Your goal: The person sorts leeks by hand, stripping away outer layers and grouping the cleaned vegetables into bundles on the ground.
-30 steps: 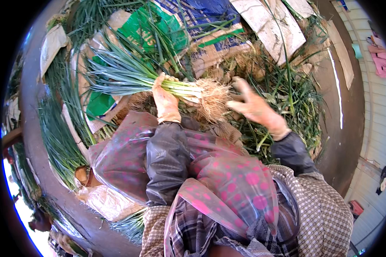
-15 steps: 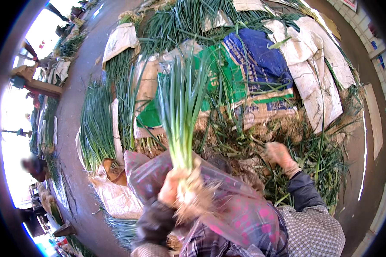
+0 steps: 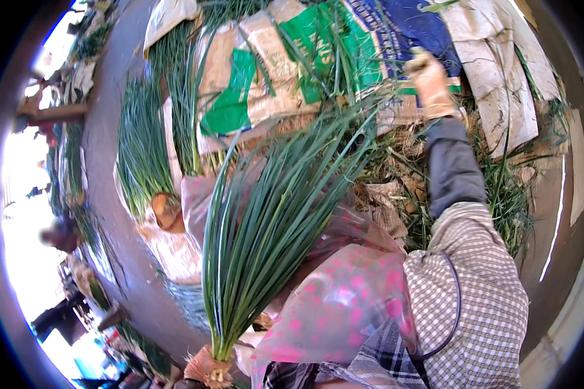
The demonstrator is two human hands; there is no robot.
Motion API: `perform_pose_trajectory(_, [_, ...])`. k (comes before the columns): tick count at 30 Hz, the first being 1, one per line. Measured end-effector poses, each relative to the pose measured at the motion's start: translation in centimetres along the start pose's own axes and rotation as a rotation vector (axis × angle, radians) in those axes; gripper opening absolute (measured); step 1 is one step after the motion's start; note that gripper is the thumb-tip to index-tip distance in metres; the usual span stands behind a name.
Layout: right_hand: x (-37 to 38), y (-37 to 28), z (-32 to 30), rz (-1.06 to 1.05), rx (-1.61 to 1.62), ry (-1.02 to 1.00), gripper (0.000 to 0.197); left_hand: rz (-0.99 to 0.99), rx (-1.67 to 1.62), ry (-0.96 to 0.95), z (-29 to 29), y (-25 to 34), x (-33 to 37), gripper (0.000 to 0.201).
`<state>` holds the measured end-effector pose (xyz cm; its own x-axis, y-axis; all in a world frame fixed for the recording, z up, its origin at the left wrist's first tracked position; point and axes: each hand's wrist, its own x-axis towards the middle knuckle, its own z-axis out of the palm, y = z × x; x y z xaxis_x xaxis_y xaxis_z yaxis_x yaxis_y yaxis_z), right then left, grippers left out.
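Observation:
A long bunch of green onions (image 3: pixel 266 220) slants across the middle of the view, leaves fanning up to the right and root end at the lower edge. My left hand (image 3: pixel 204 371), in a brownish glove, is shut around that root end. My right hand (image 3: pixel 429 78), also gloved, is stretched far out on a dark sleeve over the edge of a blue sack (image 3: pixel 402 26). Its fingers are curled, and I cannot tell if anything is in them. A clear plastic apron with pink dots (image 3: pixel 344 292) covers my lap.
Laid-out bunches of green onions (image 3: pixel 143 142) line the left side on green-and-tan sacks (image 3: pixel 253 84). White sacks (image 3: pixel 493 71) lie far right, with loose stalks and dry trimmings (image 3: pixel 509 194) beside my right arm. A person (image 3: pixel 58 235) crouches far left by the paved strip.
The bunch has dropped from upright to a slant, its roots now at the lower edge in my left hand. My right hand has reached up and away to the blue sack.

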<state>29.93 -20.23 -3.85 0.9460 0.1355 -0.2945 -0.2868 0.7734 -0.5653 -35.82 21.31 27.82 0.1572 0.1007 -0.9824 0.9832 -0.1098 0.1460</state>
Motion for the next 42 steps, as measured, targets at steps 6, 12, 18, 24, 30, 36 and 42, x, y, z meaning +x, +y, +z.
perform_pose_trajectory(6, [2.5, -13.1, -2.8, -0.325, -0.161, 0.258, 0.021, 0.015, 0.075, 0.043, -0.2, -3.0, 1.1, 0.026])
perform_pose_trajectory(12, [-4.2, -10.8, 3.0, -0.324, -1.293, -0.066, 0.021, 0.100, 0.209, 0.049, -0.9, -4.3, 1.9, 0.033])
perform_pose_trajectory(18, [-8.4, 1.7, 9.3, -0.070, -1.697, -0.756, 0.068, 0.076, 0.256, 0.068, -1.9, -5.1, 2.6, 0.034])
perform_pose_trajectory(24, [-6.2, 8.4, 11.9, -0.280, -1.895, -1.161, 0.019, 0.105, 0.306, 0.121, -3.7, -9.7, 3.9, 0.037])
perform_pose_trajectory(30, [0.3, -1.5, 8.1, -0.007, -0.972, -0.264, 0.018, 0.046, 0.279, 0.098, -3.4, -9.1, 3.8, 0.035])
perform_pose_trajectory(36, [-6.7, 2.4, 9.8, 0.145, -2.025, -1.145, 0.057, 0.007, 0.314, 0.103, -2.9, -7.0, 2.8, 0.031])
perform_pose_trajectory(42, [-5.8, 3.0, 3.0, -0.163, -1.104, -0.327, 0.022, -0.102, 0.233, 0.101, -2.2, -0.2, 3.1, 0.027])
